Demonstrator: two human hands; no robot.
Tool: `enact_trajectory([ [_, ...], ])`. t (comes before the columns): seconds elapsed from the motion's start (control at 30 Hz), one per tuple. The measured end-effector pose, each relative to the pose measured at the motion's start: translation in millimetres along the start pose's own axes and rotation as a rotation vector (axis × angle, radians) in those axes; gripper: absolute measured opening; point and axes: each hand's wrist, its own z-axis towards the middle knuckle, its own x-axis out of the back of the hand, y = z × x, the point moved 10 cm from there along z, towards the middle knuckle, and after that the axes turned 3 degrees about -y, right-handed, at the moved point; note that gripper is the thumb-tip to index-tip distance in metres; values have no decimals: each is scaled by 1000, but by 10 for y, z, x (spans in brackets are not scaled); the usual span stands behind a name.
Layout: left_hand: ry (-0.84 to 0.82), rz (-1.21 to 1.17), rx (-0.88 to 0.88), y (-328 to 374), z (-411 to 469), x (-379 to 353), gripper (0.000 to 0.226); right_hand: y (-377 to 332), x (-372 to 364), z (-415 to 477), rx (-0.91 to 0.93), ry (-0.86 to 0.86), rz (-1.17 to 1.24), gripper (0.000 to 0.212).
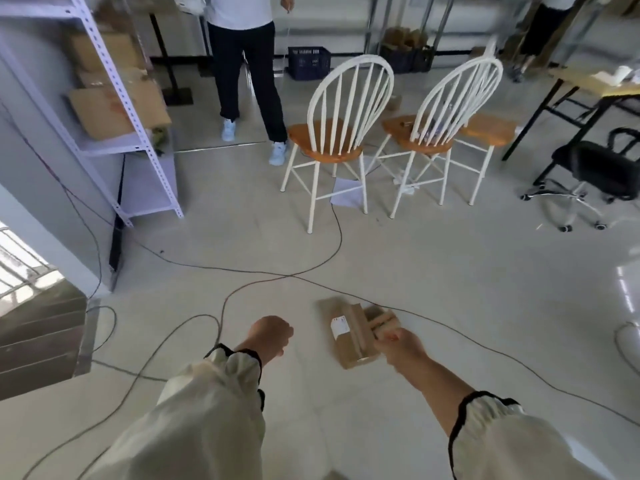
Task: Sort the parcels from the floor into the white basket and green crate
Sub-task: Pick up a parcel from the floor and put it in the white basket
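Note:
My right hand point(401, 348) grips a flat brown cardboard parcel point(346, 332) with a white label and tape strips, held low over the pale floor at the lower middle of the view. A second, smaller brown parcel point(382, 318) sits against it by my fingers; whether I hold it too is unclear. My left hand point(272, 336) hovers to the left of the parcels with its fingers curled in and nothing visible in it. Neither the white basket nor the green crate is in view.
Cables point(242, 289) trail across the floor around my hands. Two white chairs with wooden seats point(332, 140) point(429, 133) stand ahead. A person point(246, 81) stands beyond them. A white shelf rack with cardboard boxes point(114, 109) is at the left, a black office chair point(588, 174) at the right.

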Motion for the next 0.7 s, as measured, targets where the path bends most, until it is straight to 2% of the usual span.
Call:
enact_trajectory([
  [0.13, -85, 12, 20, -267, 1055, -824, 25, 737, -181, 1019, -75, -16, -15, 9],
  [0.23, -113, 24, 8, -542, 1922, -1348, 9, 1278, -483, 1852, -111, -19, -28, 4],
  [0.37, -137, -66, 11, -980, 3182, -2045, 9, 2043, -1045, 2938, -151, 46, -13, 26],
  [0.47, -194, -196, 106, -1355, 3930, -2689, 12, 2594, -1636, 3618, -178, 87, -9, 33],
  [0.53, -244, -202, 98, -1519, 4373, -3104, 10, 2876, -2032, 4054, -158, 91, 33, 36],
  [0.63, -266, -218, 41, -1699, 4995, -3552, 6, 3239, -2195, 4703, -165, 207, 68, 46],
  [0.67, -261, -222, 35, -1761, 5178, -3657, 8, 3363, -2167, 4895, -184, 255, 51, 49],
  [0.7, -255, -227, 32, -1827, 5340, -3747, 20, 3463, -2134, 5053, -195, 285, 19, 52],
])
